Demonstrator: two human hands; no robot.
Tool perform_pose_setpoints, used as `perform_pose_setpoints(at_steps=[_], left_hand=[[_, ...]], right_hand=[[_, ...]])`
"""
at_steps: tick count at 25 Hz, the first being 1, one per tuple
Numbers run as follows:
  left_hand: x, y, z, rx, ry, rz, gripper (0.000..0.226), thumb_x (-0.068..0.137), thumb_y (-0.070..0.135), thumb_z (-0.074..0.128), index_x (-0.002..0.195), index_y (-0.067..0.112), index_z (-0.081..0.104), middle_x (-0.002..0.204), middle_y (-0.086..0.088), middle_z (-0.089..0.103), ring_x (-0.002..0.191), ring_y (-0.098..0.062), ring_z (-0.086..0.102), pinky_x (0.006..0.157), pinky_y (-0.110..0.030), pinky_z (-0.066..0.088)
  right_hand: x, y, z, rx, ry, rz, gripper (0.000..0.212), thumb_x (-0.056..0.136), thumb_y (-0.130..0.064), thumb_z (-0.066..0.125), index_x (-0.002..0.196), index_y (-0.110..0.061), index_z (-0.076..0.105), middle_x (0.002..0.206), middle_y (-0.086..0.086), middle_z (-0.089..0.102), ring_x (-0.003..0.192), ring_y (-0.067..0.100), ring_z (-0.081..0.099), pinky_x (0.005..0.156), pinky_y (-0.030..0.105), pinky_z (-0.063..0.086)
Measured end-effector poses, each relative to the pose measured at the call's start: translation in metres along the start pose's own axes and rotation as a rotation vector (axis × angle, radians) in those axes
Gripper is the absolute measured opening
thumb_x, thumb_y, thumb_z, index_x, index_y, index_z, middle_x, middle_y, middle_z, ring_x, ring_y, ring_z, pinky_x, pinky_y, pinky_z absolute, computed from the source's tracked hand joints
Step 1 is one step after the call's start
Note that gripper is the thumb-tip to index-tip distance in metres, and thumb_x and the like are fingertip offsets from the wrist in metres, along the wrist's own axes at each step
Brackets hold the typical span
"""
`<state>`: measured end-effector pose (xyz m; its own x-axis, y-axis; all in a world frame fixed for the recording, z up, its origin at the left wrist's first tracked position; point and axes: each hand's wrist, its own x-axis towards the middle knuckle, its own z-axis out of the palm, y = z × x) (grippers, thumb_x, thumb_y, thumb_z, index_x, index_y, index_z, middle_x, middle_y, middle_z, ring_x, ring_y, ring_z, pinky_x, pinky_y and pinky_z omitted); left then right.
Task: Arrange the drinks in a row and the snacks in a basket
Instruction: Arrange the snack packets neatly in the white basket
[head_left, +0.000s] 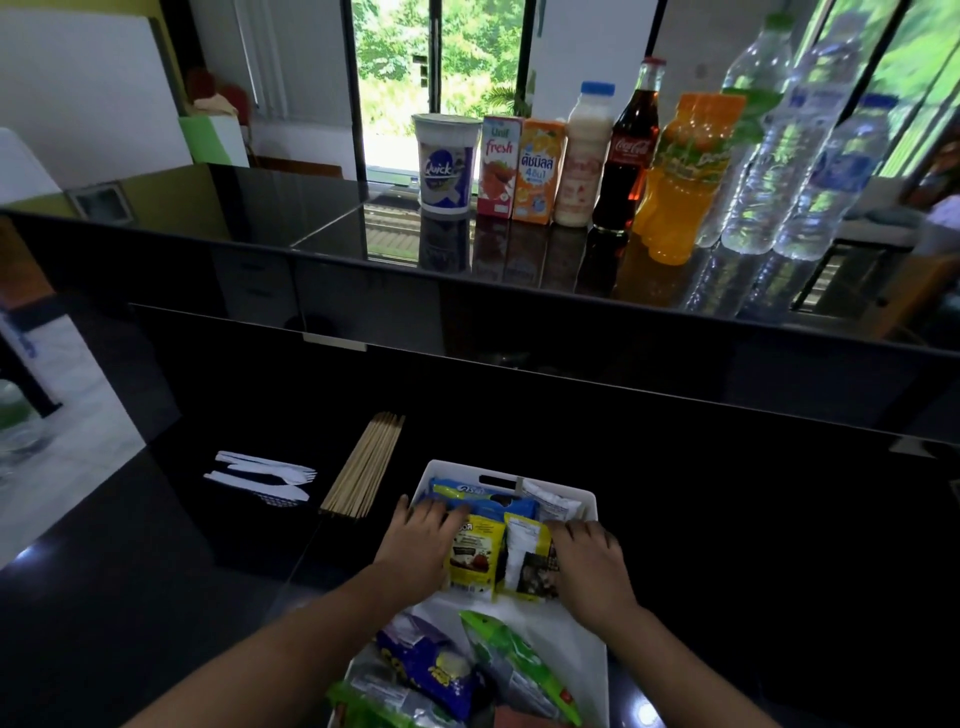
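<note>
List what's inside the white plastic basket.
Snack packets: blue packet farthest, yellow pouches mid-basket, purple bag, green bag nearest. The left hand and right hand touch them; anything underneath is covered.

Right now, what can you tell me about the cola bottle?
The cola bottle stands upright on the shiny black counter, in the row of drinks, between a white bottle with a blue cap and an orange bottle. It looks like glass, holds dark brown drink, and has a red cap on and a red label with white writing. Whether it touches them, I cannot tell.
</note>
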<state>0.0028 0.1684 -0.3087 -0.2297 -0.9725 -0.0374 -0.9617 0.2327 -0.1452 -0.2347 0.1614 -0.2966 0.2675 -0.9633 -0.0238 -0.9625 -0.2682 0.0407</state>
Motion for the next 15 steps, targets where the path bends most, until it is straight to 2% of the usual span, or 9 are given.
perform_pose_setpoints(at_steps=[4,8,12,15], left_hand=[[-0.003,0.003,0.006,0.002,0.024,-0.038,0.089,0.082,0.035,0.062,0.149,0.025,0.004,0.145,-0.01,0.032,0.136,-0.03,0.028,0.114,-0.052,0.013],[0.003,0.004,0.005,0.011,0.041,-0.077,0.088,0.085,0.038,0.061,0.15,0.023,0.003,0.149,-0.011,0.028,0.139,-0.031,0.023,0.114,-0.056,0.008],[0.013,0.004,0.004,0.004,-0.005,-0.088,0.094,0.087,0.034,0.058,0.151,0.024,-0.01,0.156,-0.013,0.014,0.144,-0.032,0.012,0.114,-0.057,0.002],[0.013,-0.001,0.003,-0.023,-0.054,-0.062,0.099,0.086,0.037,0.062,0.15,0.028,-0.015,0.16,-0.011,0.001,0.147,-0.031,0.002,0.112,-0.061,-0.004]], right_hand=[[0.003,-0.001,0.0,-0.005,0.057,-0.026,0.068,0.089,-0.01,0.055,0.151,-0.02,0.027,0.146,0.008,0.042,0.136,0.031,0.037,0.11,0.041,0.031],[-0.001,0.0,0.003,0.031,0.057,-0.029,0.07,0.089,-0.017,0.055,0.151,-0.023,0.025,0.145,0.005,0.043,0.134,0.029,0.038,0.106,0.038,0.034],[0.0,0.004,0.003,0.038,0.036,-0.027,0.073,0.093,-0.025,0.052,0.154,-0.025,0.012,0.149,0.003,0.036,0.138,0.026,0.032,0.109,0.036,0.028],[0.001,0.004,0.001,0.029,-0.002,-0.027,0.072,0.096,-0.032,0.047,0.155,-0.023,0.006,0.157,0.005,0.025,0.145,0.027,0.02,0.116,0.043,0.017]])
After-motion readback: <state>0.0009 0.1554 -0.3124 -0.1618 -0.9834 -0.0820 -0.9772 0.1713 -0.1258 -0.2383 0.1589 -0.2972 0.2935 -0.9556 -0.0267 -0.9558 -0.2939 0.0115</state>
